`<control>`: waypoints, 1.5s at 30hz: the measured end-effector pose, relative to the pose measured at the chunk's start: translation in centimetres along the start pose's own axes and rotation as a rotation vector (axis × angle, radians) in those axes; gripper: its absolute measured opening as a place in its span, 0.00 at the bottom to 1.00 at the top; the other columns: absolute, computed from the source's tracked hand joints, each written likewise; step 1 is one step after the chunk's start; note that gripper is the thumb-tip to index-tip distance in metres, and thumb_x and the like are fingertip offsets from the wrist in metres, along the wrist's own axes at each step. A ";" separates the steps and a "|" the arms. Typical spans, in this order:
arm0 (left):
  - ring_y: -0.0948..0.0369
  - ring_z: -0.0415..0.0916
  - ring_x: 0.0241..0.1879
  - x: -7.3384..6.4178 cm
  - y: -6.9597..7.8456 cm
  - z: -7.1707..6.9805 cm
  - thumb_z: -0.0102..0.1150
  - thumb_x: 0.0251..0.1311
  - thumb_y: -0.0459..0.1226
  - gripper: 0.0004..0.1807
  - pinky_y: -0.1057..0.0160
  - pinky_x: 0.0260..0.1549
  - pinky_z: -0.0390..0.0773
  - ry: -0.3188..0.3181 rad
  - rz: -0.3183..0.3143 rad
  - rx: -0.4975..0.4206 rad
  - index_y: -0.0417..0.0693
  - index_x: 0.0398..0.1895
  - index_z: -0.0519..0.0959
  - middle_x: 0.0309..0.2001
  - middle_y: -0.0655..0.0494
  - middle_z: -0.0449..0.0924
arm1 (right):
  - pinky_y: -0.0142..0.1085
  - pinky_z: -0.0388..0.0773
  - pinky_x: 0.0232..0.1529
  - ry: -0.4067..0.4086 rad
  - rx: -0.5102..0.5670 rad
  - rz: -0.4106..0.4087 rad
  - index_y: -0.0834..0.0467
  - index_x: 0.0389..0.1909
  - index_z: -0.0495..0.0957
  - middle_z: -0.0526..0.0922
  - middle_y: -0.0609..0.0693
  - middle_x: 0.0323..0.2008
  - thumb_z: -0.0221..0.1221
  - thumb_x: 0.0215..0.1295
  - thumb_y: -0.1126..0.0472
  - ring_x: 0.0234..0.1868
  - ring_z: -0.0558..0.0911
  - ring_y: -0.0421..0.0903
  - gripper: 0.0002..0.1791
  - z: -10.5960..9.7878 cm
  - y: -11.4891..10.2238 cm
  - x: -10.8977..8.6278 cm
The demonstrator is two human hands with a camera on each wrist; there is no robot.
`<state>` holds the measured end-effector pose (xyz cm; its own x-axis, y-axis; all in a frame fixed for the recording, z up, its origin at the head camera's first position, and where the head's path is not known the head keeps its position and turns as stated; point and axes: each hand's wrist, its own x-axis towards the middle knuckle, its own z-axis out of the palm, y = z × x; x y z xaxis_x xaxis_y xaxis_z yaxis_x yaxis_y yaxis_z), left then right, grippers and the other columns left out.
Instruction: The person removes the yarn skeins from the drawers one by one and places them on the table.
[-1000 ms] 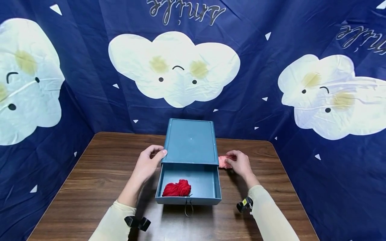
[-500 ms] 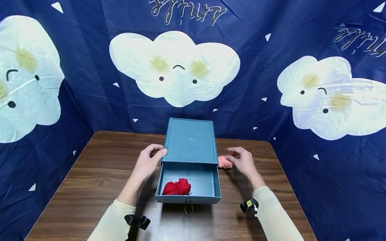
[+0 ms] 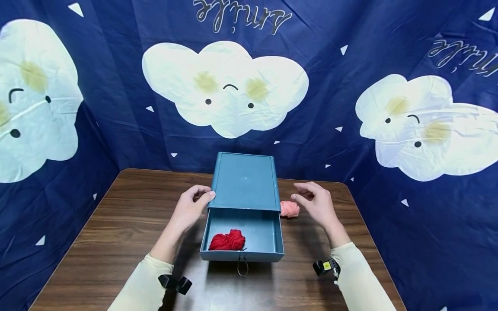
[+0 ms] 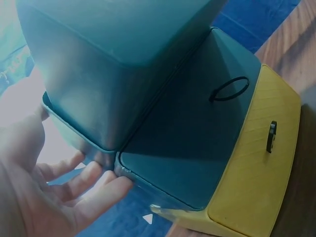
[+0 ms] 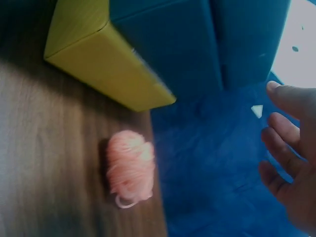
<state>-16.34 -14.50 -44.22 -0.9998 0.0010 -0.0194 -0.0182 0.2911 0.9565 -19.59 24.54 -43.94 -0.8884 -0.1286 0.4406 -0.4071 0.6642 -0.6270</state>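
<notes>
A stacked drawer box stands on the table, its blue-green top [image 3: 245, 179] facing up. The top drawer [image 3: 264, 235] is pulled out, with a bundle of red yarn [image 3: 227, 240] lying at its front left. My left hand [image 3: 190, 207] rests against the box's left side near the front corner, thumb at the top edge and fingers [image 4: 101, 197] against the side wall. My right hand [image 3: 317, 203] hovers right of the box, fingers loosely bent and holding nothing. Between that hand and the box, a pink yarn bundle [image 3: 289, 209] lies on the table.
Below the pulled-out drawer are a closed blue-green drawer [image 4: 173, 133] and a yellow bottom drawer [image 4: 259, 163], each with a dark loop pull. The brown wooden table [image 3: 128, 224] is surrounded by a dark blue curtain [image 3: 327, 86] printed with white clouds.
My right hand has let go of the pink yarn and drawn back to the right, leaving it beside the box. My left hand has stayed at the box's left side.
</notes>
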 end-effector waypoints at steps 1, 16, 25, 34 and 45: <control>0.53 0.74 0.48 0.0 0.1 -0.1 0.60 0.72 0.50 0.24 0.57 0.43 0.85 -0.010 -0.011 -0.019 0.44 0.60 0.77 0.53 0.43 0.76 | 0.45 0.83 0.40 0.007 0.004 -0.014 0.54 0.50 0.87 0.87 0.48 0.39 0.75 0.57 0.62 0.40 0.85 0.52 0.18 -0.2 -0.4 0.0; 0.53 0.77 0.49 -0.2 0.4 -0.1 0.61 0.71 0.50 0.25 0.47 0.39 0.87 -0.043 -0.047 -0.083 0.44 0.63 0.75 0.54 0.44 0.75 | 0.35 0.79 0.37 0.046 0.060 -0.221 0.53 0.48 0.88 0.86 0.44 0.39 0.76 0.56 0.63 0.36 0.83 0.49 0.18 -2.4 -5.4 0.1; 0.52 0.77 0.49 -0.3 0.5 -0.1 0.61 0.71 0.51 0.25 0.49 0.38 0.88 -0.042 -0.050 -0.069 0.45 0.61 0.76 0.53 0.44 0.75 | 0.35 0.81 0.38 -0.022 0.145 -0.264 0.51 0.48 0.88 0.86 0.43 0.43 0.77 0.55 0.62 0.38 0.85 0.44 0.18 -1.8 -8.4 -0.9; 0.52 0.78 0.48 -0.4 0.4 -0.1 0.61 0.71 0.51 0.25 0.48 0.38 0.87 -0.040 -0.046 -0.088 0.44 0.62 0.75 0.54 0.43 0.75 | 0.29 0.76 0.26 -0.060 0.208 -0.336 0.60 0.47 0.87 0.87 0.53 0.40 0.76 0.54 0.66 0.30 0.81 0.41 0.18 -0.8 -10.0 -1.9; 0.51 0.77 0.48 -0.2 0.4 -0.1 0.61 0.71 0.51 0.25 0.46 0.40 0.87 -0.033 -0.042 -0.077 0.44 0.60 0.76 0.53 0.43 0.75 | 0.37 0.77 0.27 -0.153 0.241 -0.345 0.56 0.49 0.87 0.87 0.48 0.42 0.74 0.60 0.60 0.35 0.82 0.40 0.16 0.6 -11.3 -2.6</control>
<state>-16.11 -14.47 -43.79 -0.9974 0.0224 -0.0680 -0.0615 0.2167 0.9743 -12.81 16.92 -38.43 -0.7060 -0.4317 0.5614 -0.7065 0.3752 -0.6000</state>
